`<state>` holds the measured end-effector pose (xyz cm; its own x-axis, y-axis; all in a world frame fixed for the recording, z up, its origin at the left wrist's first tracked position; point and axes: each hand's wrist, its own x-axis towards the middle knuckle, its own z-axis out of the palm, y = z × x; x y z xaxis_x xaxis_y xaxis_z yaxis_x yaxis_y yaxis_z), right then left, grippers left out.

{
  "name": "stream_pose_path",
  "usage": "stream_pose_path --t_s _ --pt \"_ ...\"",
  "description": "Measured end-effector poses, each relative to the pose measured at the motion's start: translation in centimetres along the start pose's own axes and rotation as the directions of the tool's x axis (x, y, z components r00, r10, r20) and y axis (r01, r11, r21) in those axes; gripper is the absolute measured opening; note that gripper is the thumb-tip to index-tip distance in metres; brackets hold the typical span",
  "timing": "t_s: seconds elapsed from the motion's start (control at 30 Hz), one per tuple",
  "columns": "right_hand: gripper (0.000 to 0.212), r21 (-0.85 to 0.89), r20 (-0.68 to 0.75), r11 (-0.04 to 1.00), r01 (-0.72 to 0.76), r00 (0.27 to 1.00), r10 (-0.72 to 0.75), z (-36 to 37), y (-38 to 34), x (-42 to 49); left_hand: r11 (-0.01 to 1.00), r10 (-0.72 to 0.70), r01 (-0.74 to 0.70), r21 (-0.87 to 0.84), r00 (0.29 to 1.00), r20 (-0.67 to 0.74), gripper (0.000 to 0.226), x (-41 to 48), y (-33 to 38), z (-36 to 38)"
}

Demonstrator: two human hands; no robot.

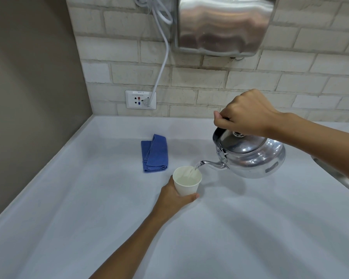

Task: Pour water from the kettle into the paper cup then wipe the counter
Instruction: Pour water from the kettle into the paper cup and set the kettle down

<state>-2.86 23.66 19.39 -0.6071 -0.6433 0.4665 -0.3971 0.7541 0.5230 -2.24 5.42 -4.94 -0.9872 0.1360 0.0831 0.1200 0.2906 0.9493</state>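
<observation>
Kettle water was running in a thin stream from the spout into the paper cup, which stood on the pale counter just below and to the left of the spout tip. The right hand was closed in a fist over the kettle's dark handle, holding the steel body tipped forward and clear of the counter. The left hand cupped the near side of the cup, its fingers curled round the wall to steady it; the cup already held some water, though how full it was could not be read exactly. A folded blue cloth lay beyond the cup and slightly to its left, near it but not touching, its long axis running away from the person toward the brick wall. The cloth sat on the left hand's side and much closer to it than to the right, so the wipe would probably fall to the left hand once the pour ended and the cup was released.
</observation>
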Motion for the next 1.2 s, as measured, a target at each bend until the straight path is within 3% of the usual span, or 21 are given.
stream_pose_path --t_s 1.2 --pt "0.050 0.013 0.000 1.000 0.012 1.000 -0.012 0.02 -0.03 0.08 1.000 0.015 -0.015 -0.015 1.000 0.009 0.067 -0.12 0.03 -0.11"
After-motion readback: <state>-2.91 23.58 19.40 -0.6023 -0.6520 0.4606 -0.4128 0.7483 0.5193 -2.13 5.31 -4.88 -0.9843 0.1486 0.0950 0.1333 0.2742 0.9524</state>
